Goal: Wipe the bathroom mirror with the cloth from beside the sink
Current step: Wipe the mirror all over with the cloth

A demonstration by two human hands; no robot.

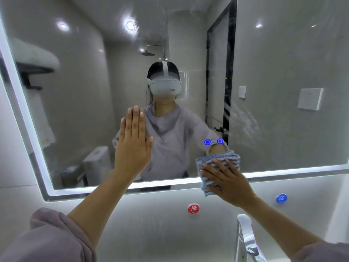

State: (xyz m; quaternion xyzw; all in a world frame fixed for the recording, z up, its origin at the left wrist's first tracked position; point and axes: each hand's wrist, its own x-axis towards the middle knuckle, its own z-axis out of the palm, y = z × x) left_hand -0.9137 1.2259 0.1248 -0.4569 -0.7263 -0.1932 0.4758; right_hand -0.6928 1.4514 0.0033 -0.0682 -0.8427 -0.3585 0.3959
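Right fingers [220, 166] straight and a little fanned, pressing the blue-and-white striped cloth [224, 156] flat; no curl round it, no pinch; cloth pinned under the palm of the right hand [231, 183], straddling the lit lower edge of the mirror [283, 144], upper part on the glass, lower corner hanging over the wall tile below. Left fingers [135, 121] straight and closed together, thumb apart, holding nothing; left hand [132, 148] flat toward the glass left of centre, probably bracing, though actual contact cannot be told.

Wiping step in hand, seemingly at the bottom of a stroke low on the right side; smeared streaks [243, 121] showing on the glass above and right of the cloth, fainter ones near the top, so plenty likely left to do.

Next move calls for even palm pressure and a slide up and right through those streaks; worth keeping the cloth from folding under the fingers, and steering clear of the two blue touch icons [213, 142] just above it. Farther out: red hot sticker [193, 208] and blue cold sticker [281, 198] on the tile, chrome tap [245, 233] nearest, low right.
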